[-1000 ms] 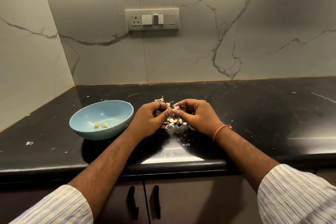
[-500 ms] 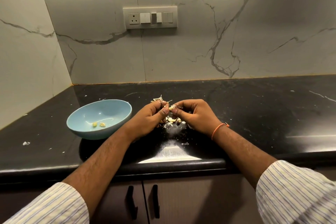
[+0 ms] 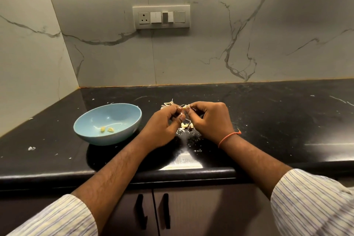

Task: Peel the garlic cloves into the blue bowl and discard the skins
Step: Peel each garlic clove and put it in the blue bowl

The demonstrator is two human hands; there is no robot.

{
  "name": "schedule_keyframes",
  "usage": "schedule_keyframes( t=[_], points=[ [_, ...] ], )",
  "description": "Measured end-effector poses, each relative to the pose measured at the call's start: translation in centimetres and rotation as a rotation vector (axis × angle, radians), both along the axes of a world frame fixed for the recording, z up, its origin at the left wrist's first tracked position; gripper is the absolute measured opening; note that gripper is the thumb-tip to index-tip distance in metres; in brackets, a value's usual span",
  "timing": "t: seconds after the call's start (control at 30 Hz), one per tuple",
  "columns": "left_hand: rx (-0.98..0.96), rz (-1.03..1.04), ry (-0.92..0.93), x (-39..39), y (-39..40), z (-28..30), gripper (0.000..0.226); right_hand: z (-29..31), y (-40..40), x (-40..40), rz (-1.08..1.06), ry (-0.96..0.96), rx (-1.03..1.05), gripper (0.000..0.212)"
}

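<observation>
Garlic clove [image 3: 184, 107] is pinched between the fingertips of the left hand [image 3: 162, 126] and right hand [image 3: 209, 119], both closed on it. Two peeled cloves [image 3: 107, 129] are seen in the blue bowl [image 3: 134, 120], left of the grip; loose skins [image 3: 184, 127] lie just beneath it.

Left hand [image 3: 162, 122] and right hand [image 3: 208, 119] meet, fingertips pinched (seemingly touching).

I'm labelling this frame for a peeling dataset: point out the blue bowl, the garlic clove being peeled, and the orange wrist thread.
blue bowl [image 3: 122, 136]: head view, outer front wall.
garlic clove [image 3: 185, 107]: head view, pale part showing between the fingertips.
orange wrist thread [image 3: 228, 137]: head view, strand across the right wrist.
</observation>
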State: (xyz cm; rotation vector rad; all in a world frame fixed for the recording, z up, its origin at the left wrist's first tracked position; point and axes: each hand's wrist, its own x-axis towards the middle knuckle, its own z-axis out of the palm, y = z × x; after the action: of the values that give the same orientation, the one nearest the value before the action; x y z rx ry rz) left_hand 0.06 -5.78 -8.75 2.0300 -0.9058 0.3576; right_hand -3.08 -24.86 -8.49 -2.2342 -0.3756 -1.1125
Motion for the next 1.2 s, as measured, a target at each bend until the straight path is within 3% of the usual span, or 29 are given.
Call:
schedule_keyframes(
  t=[0.23,0.33,0.57,0.77,1.2],
  points=[
    [-0.232,0.095,0.11,0.2,0.5,0.2,0.011,0.1,-0.5,-0.3,0.103,0.142,0.092,0.008],
    [-0.196,0.109,0.051,-0.1,0.6,0.1,0.021,0.1,-0.8,-0.3,0.107,0.174,0.081,0.008],
    [-0.115,0.134,-0.05,-0.8,0.6,0.4,0.015,0.5,-0.7,-1.2,0.118,0.158,-0.083,0.025],
    [-0.136,0.164,-0.029,-0.6,0.6,0.4,0.006,0.3,-0.6,-0.9,0.121,0.164,-0.174,0.013],
    [-0.109,0.166,-0.067,-0.1,0.6,-0.1,0.016,0.3,-0.8,-0.8,0.31,0.305,-0.103,0.014]
  ],
)
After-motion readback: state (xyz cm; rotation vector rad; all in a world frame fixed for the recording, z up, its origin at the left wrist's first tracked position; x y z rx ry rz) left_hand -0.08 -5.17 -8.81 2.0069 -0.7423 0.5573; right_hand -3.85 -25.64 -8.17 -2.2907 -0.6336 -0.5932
